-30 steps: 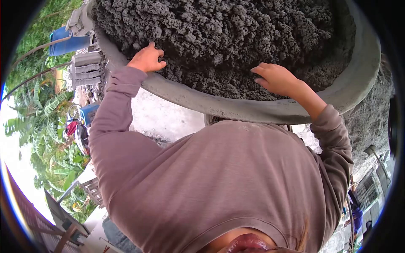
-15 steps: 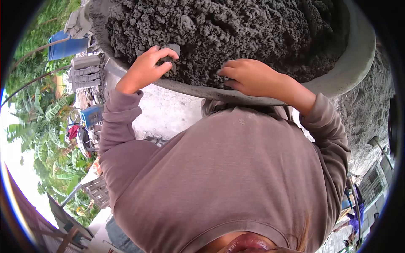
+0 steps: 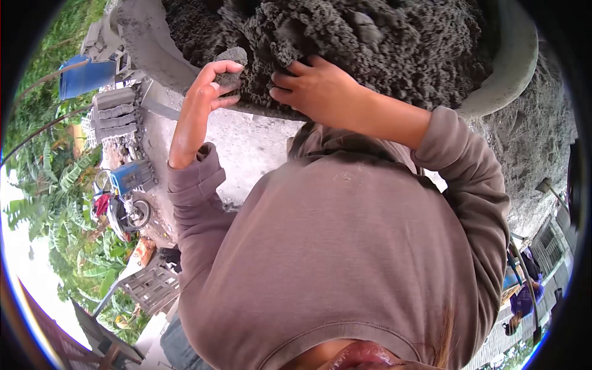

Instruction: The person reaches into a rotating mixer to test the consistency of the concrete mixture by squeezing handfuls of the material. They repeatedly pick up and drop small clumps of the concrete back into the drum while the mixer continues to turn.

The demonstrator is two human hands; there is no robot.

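Note:
A wide round basin (image 3: 151, 46) at the top holds a crumbly dark grey mix (image 3: 382, 68) like damp mortar. At its near left rim, my left hand (image 3: 206, 102) has its fingers bent around a rough grey lump (image 3: 233, 57), which shows above and between the fingers. My right hand (image 3: 324, 92) reaches over the near rim. Its fingers are curved and apart, with the tips against the mix and the palm hidden. A paler lump (image 3: 365, 26) lies on the mix farther back.
Stacked grey blocks (image 3: 116, 111), blue containers (image 3: 86, 77) and a motorcycle (image 3: 126, 213) stand to the left, with plants beyond. Grey sandy material (image 3: 524, 148) spreads at the right. A person in purple (image 3: 524, 299) is at the far lower right.
My right hand has moved left, toward my left hand. The left hand has drawn slightly back with the lump, turning more upright. Mix near the right fingers has shifted, and the view has moved slightly.

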